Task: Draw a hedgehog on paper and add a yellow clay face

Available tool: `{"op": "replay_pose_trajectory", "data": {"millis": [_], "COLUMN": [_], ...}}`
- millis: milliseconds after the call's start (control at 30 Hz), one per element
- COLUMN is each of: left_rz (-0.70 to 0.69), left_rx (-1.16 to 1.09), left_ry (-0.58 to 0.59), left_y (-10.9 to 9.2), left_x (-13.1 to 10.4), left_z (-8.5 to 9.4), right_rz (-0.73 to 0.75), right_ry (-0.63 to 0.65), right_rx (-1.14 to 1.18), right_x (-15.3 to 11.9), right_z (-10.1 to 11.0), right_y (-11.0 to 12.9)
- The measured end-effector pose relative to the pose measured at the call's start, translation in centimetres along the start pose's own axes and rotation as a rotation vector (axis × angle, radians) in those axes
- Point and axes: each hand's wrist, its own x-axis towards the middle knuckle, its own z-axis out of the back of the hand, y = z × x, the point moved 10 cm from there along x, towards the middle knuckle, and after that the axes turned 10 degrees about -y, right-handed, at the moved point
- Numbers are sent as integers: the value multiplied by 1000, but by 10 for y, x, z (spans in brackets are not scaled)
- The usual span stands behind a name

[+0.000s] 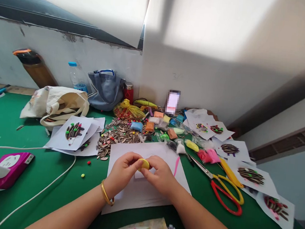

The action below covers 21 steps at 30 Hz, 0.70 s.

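A flat round yellow clay piece (144, 164) is pinched between both hands above a white sheet of paper (123, 201) at the front middle. My left hand (123, 170), with a gold bangle at the wrist, has thumb and fingers closed on its left side. From the right, my right hand (160, 174) grips the same piece, fingers curled. A smaller paper lies under the hands, partly hidden. On the sheet's right part there is a pink strip (176, 165).
Sunflower seeds (118, 134) and coloured clay packets (150, 126) lie behind the sheet. Scissors (216, 180) and seed-decorated cards (251, 176) are at the right. More cards (73, 132), a magenta power strip (11, 168) and a white cable (45, 183) are at the left.
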Motion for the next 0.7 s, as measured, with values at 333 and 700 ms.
{"op": "replay_pose_trajectory", "data": {"millis": [333,700], "left_rz": [-7,-29], "left_rx": [-14,-4], "left_ry": [7,-33], "left_y": [-2,2], "left_x": [0,1], "left_z": [-1,4], "right_rz": [-44,-33], "right_ry": [-64,-72], "right_rx": [8,33], "right_x": [0,-1], "right_z": [6,10], "right_y": [-7,-4]}}
